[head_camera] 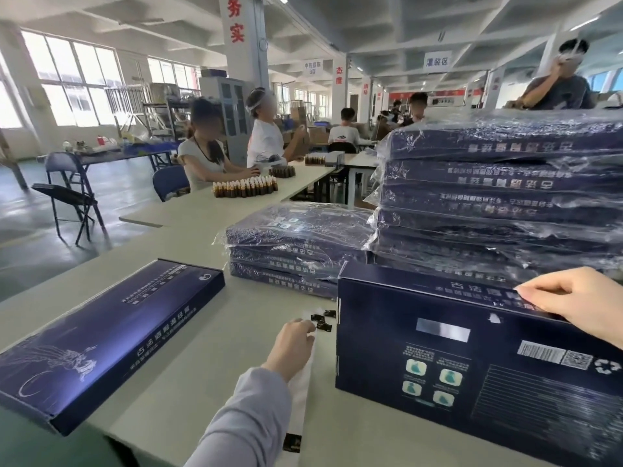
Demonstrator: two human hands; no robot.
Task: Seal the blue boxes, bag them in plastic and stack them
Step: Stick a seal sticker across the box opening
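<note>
item: blue box at the sealing stage, seal being drawn

the blue box (pixel 472 372) is set on the tabletop (pixel 209 332) at the front right, printed back face showing. its long axis runs left to right across the view. it is unbagged, and no seal can be made out on it.

the far long edge is held by the right hand (pixel 580 305), fingers curled over it near the right end; the thumb is hidden.

the seal strip (pixel 303 392), a white backing, lies just left of the box's short left end, running away from the viewer. its far end, where loose black seals (pixel 324 321) are gathered, is pinched by the left hand (pixel 293 345) with fingers bent down. whether a seal is already lifted cannot be told.

key relation: the box lies directly right of the left hand, so a short carry to the right is judged enough to bring a seal to it; the left hand is the nearer to the strip.

a second blue box (pixel 111 338), also unbagged, is laid slantwise at the left. behind are a low bagged stack (pixel 296 244) and a tall bagged stack (pixel 505 190), the latter just behind the box.
</note>
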